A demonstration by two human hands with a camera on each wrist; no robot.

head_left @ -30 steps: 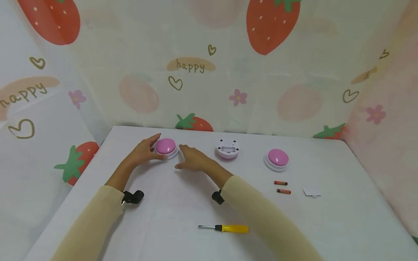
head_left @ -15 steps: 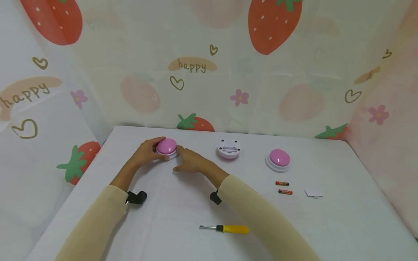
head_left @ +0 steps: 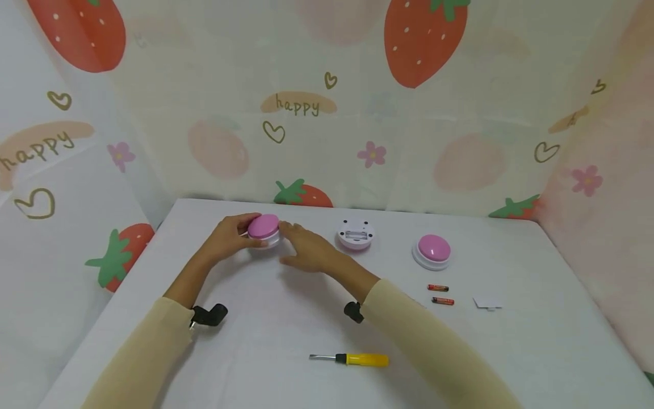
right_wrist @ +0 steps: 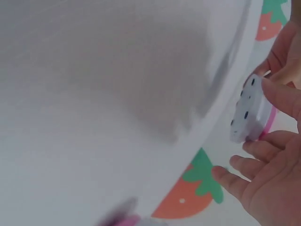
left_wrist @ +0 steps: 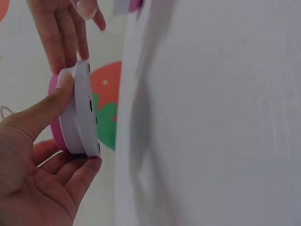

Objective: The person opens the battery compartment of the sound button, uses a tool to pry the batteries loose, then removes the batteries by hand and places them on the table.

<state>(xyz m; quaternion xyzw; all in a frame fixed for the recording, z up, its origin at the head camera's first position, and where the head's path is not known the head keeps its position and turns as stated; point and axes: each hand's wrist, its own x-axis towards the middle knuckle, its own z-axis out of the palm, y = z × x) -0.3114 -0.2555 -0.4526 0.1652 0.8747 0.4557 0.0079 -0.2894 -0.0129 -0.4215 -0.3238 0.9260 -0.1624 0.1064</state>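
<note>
My left hand point(head_left: 225, 238) grips a round push button point(head_left: 263, 226) with a pink dome and white base, thumb on the near side and fingers on the far side. The left wrist view shows the button point(left_wrist: 79, 110) held up off the table, its flat underside facing the cloth. From the right, my right hand point(head_left: 310, 250) touches the button's edge with its fingertips. Those fingers point(right_wrist: 263, 150) look extended and spread in the right wrist view, where dark spots show on the button's underside.
Right of my hands, an upturned button point(head_left: 356, 236) shows its battery slot. Farther right sit another pink button point(head_left: 433, 250), two red batteries point(head_left: 440, 301) and a white battery cover point(head_left: 487, 302). A yellow-handled screwdriver point(head_left: 365, 359) lies in front on the white table point(head_left: 265, 341).
The left hand has closed round the button and raised it slightly off the table, tilting it. My right hand has come in from a small gap to touch the button's right edge.
</note>
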